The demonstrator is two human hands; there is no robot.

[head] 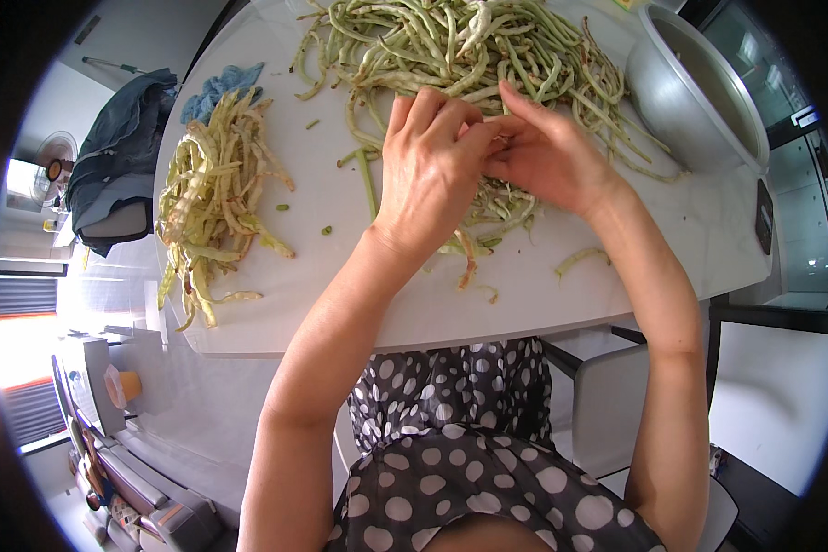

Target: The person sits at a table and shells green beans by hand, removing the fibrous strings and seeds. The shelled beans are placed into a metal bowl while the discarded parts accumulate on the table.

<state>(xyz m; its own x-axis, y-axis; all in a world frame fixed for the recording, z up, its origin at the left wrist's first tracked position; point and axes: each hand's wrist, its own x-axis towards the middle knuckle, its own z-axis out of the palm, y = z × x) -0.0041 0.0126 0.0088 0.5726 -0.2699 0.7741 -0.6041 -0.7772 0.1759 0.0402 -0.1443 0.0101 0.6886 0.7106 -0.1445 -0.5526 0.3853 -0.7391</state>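
Observation:
My left hand [431,155] and my right hand [548,152] meet over the white table, fingertips together, with the fingers bent. Something small and pale seems to lie between the fingertips, but the fingers hide what it is. Behind them spreads a large pile of long green beans [448,48], some with brown spots. Bean scraps [504,207] lie beneath my hands. A green bean piece [367,183] rests left of them. At the table's left side is a heap of yellowish, wilted beans [214,200].
A large metal bowl [690,90] stands tilted at the right. A blue cloth [224,90] touches the left heap. A dark flat device [764,216] lies by the right edge. The table's near edge [497,334] runs before my body, with a chair [610,407] at the right.

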